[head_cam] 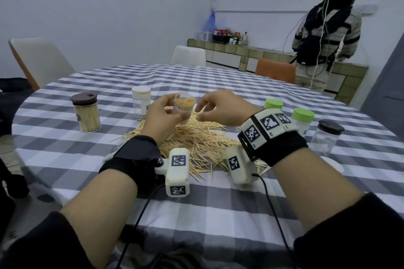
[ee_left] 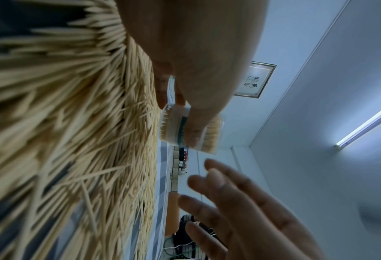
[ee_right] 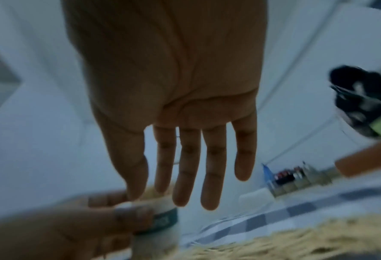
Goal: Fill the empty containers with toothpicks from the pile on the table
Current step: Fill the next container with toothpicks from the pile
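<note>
My left hand (head_cam: 166,111) grips a small clear container (head_cam: 185,106) packed with toothpicks, lifted above the toothpick pile (head_cam: 196,142) on the checked tablecloth. The left wrist view shows that container (ee_left: 174,126) between thumb and fingers, with the pile (ee_left: 73,123) beside it. My right hand (head_cam: 209,109) hovers just right of the container's mouth, fingers loosely spread and holding nothing. In the right wrist view the right hand (ee_right: 191,190) is stretched out above the container (ee_right: 162,216).
A brown-lidded jar full of toothpicks (head_cam: 87,113) and a white-lidded jar (head_cam: 141,102) stand at the left. Two green-lidded jars (head_cam: 302,119) and a dark-lidded clear jar (head_cam: 325,140) stand at the right. A person stands at the back counter (head_cam: 323,35). Chairs ring the table.
</note>
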